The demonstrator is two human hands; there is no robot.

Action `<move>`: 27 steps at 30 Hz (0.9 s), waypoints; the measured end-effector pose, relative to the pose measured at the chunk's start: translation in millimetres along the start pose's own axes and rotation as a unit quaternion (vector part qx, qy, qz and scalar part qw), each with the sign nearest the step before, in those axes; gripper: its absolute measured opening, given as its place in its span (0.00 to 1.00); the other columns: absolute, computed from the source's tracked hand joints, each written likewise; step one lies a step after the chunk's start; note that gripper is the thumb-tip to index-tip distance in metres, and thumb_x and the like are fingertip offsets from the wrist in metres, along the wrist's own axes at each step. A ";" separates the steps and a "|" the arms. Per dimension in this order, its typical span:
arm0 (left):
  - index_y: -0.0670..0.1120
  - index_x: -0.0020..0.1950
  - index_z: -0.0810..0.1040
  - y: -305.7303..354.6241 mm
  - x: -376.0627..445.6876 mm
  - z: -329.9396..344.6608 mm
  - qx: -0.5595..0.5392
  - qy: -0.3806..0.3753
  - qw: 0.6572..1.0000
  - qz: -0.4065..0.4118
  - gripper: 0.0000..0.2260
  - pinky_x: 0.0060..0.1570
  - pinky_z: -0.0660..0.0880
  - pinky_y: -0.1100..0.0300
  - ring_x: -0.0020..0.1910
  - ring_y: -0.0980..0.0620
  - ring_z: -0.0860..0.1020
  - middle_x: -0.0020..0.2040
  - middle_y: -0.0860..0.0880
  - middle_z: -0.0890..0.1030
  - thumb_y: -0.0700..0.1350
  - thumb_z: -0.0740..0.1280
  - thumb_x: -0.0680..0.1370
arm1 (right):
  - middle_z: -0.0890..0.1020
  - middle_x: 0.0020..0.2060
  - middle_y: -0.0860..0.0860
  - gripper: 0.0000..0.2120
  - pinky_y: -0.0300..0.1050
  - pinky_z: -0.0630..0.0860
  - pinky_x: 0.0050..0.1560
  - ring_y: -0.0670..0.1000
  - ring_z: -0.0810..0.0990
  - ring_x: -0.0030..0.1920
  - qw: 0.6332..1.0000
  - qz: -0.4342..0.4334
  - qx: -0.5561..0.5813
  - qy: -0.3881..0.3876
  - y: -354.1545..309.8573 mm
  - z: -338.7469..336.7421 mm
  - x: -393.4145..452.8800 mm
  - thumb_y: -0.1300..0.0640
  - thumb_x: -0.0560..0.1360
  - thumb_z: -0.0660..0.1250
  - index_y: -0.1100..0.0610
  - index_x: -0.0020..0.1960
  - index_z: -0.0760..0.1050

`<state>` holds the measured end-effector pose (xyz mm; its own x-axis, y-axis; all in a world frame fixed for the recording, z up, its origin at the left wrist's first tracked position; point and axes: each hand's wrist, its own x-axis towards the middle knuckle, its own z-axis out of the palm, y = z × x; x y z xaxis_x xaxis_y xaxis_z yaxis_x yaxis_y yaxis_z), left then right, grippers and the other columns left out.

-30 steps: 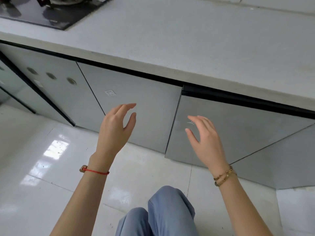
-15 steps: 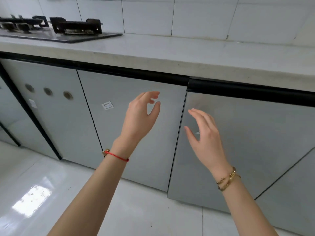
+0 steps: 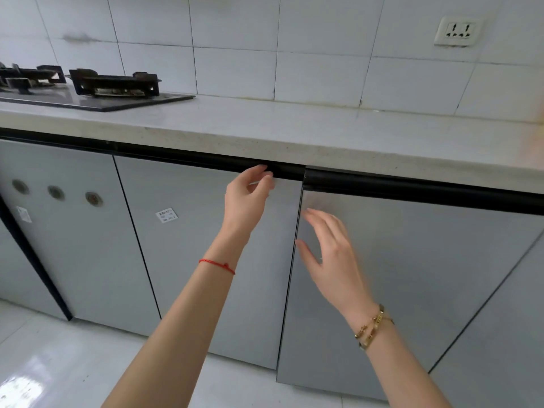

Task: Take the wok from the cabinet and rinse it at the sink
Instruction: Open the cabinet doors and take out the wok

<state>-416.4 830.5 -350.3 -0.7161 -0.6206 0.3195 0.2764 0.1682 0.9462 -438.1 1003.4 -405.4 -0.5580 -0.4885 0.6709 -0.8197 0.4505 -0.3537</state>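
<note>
No wok and no sink are in view. Grey cabinet doors run under the counter, each topped by a black handle rail. My left hand (image 3: 250, 198) is raised to the top right corner of the middle door (image 3: 206, 260). Its curved fingertips touch the black handle rail (image 3: 282, 171), with the thumb just below. My right hand (image 3: 329, 254) hovers with relaxed, spread fingers in front of the left edge of the right door (image 3: 412, 275) and holds nothing. Both doors look closed, and the right one sits slightly proud of the middle one.
A pale stone counter (image 3: 294, 134) runs above the doors, with a black gas hob (image 3: 97, 89) at its left end. White wall tiles and a wall socket (image 3: 457, 30) are behind. A door with three round vents (image 3: 56, 192) is at the left. Glossy white floor tiles lie below.
The view has tilted up from the floor to the counter and wall. My left hand rose from mid-door to the handle rail, and my right hand moved closer to the right door's edge.
</note>
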 end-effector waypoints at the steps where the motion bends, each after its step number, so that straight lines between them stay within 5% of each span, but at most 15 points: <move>1: 0.44 0.64 0.77 1.0 1.2 0.7 -0.036 -0.006 0.999 -0.015 0.14 0.55 0.79 0.59 0.52 0.55 0.82 0.52 0.53 0.83 0.40 0.65 0.79 | 0.74 0.67 0.51 0.21 0.43 0.66 0.72 0.49 0.69 0.70 1.000 0.001 -0.001 -0.001 0.1 -0.1 -0.1 0.57 0.79 0.67 0.60 0.71 0.70; 5: 0.43 0.59 0.78 3.6 1.1 -1.7 -0.146 -0.031 0.987 -0.064 0.10 0.53 0.78 0.63 0.49 0.57 0.82 0.51 0.51 0.82 0.37 0.65 0.79 | 0.73 0.68 0.51 0.22 0.40 0.63 0.73 0.49 0.68 0.71 1.000 0.007 -0.003 -0.008 -1.7 0.2 -3.0 0.57 0.79 0.66 0.60 0.72 0.69; 12: 0.46 0.56 0.80 3.8 -15.6 -22.6 -0.133 -0.042 0.989 -0.039 0.07 0.55 0.78 0.62 0.46 0.58 0.83 0.46 0.51 0.82 0.40 0.66 0.80 | 0.71 0.71 0.50 0.26 0.34 0.57 0.72 0.47 0.65 0.73 0.999 0.030 0.007 -0.037 -6.9 9.1 -14.4 0.54 0.80 0.65 0.59 0.75 0.64; 20: 0.45 0.56 0.80 14.1 -45.9 -42.7 -0.141 -0.053 0.988 -0.030 0.10 0.59 0.78 0.58 0.49 0.54 0.82 0.43 0.52 0.78 0.35 0.62 0.80 | 0.75 0.67 0.49 0.25 0.46 0.68 0.71 0.47 0.71 0.69 0.990 0.059 0.129 -0.011 -23.1 14.1 -30.9 0.54 0.79 0.68 0.58 0.73 0.68; 27: 0.46 0.58 0.80 26.8 -75.9 -68.5 -0.122 -0.033 0.992 -0.026 0.09 0.56 0.78 0.59 0.48 0.56 0.83 0.47 0.50 0.83 0.38 0.66 0.79 | 0.79 0.60 0.51 0.22 0.34 0.69 0.66 0.48 0.76 0.62 0.989 0.015 0.149 -0.007 -47.6 11.0 -47.0 0.58 0.77 0.71 0.59 0.69 0.72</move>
<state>-310.8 829.7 -352.7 -0.7716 -0.5706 0.2811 0.3792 -0.0579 0.9235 -374.2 996.7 -427.3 -0.5827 -0.4888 0.6492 -0.8033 0.2257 -0.5511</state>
